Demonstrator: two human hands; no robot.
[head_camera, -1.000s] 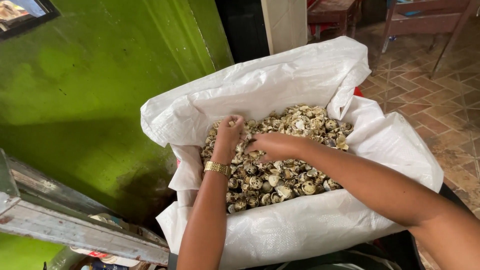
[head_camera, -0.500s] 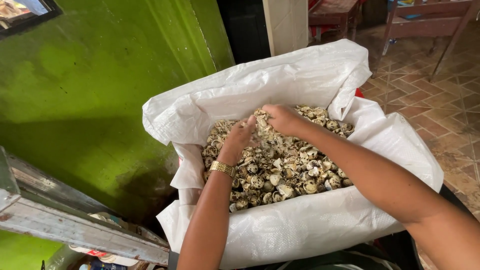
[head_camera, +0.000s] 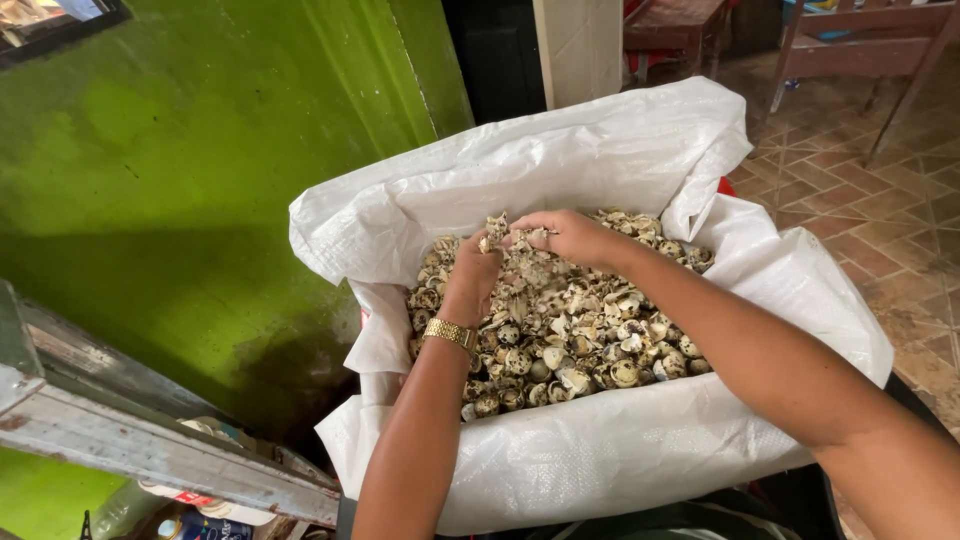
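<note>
Leftmost, a green wall (head_camera: 200, 200) stood behind a grey wooden rail (head_camera: 150, 450) at the near left. Beside it sat a white woven sack (head_camera: 620, 150), its mouth rolled open and filled with speckled eggshells (head_camera: 570, 340). The left hand (head_camera: 475, 270), with a gold watch (head_camera: 450, 333) on the wrist, was lifted over the far left of the heap, its fingers curled closed around a clump of shell pieces. Just beside it, the right hand (head_camera: 570, 235) had its fingers pinched shut on more shell bits. Farther right lay a tiled floor (head_camera: 880, 200).
</note>
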